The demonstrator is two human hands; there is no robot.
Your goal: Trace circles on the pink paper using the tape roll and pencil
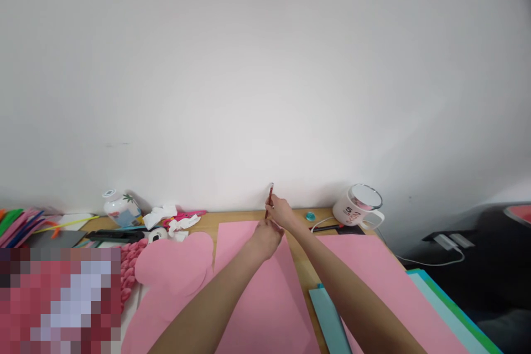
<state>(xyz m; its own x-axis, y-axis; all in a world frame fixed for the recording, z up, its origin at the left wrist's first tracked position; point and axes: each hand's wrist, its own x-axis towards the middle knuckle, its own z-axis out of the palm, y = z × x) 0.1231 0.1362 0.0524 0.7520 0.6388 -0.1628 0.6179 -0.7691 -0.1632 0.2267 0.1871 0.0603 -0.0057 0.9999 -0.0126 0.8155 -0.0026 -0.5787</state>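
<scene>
My right hand (280,212) is closed around a slim reddish-brown pencil (271,194), held nearly upright with its pale end on top. Just below it, my left hand (269,237) has its fingers curled together at the pencil's lower end. What those left fingers hold, if anything, is hidden. Both hands are over the far end of a pink paper sheet (257,287) lying on the wooden desk (305,254). Cut pink paper with rounded edges (174,263) lies left of the sheet.
A white lidded mug (352,213) stands at the back right, near a small teal round item (310,215). More pink paper (373,271) and light-blue strips (329,315) lie rightward. A white jar (122,207), crumpled tissue (160,215) and coloured pipe cleaners (25,227) are left. A wall rises behind.
</scene>
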